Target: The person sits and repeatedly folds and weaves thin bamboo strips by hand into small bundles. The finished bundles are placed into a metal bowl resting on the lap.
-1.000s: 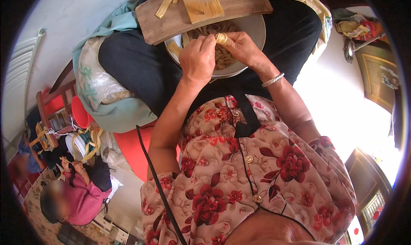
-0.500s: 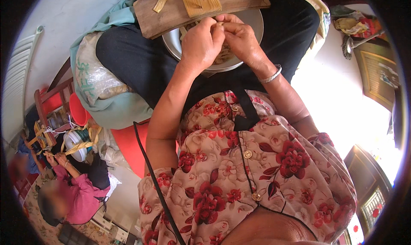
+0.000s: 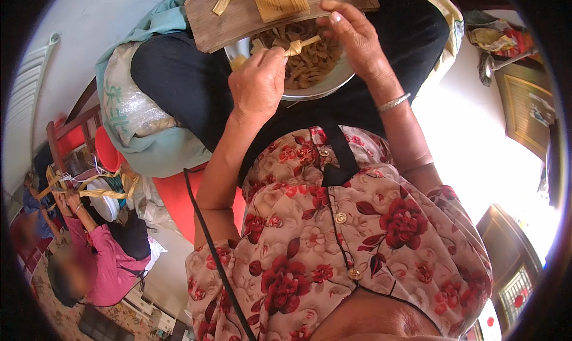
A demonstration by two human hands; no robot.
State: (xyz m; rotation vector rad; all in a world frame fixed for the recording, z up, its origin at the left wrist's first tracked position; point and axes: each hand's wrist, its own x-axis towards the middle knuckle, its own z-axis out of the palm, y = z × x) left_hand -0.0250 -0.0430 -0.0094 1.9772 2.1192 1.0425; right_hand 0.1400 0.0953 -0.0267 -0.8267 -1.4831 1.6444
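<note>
my left hand [image 3: 257,82] pinches a pale yellow knotted strip of pliant leaf [image 3: 296,46] over the round metal bowl [image 3: 322,88] on my lap; my right hand [image 3: 356,37] hovers open beside it. it looks light, bendable, tearable; best held near the knot.

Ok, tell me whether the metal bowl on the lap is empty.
No: the metal bowl is heaped with tan strips beneath both hands.
</note>
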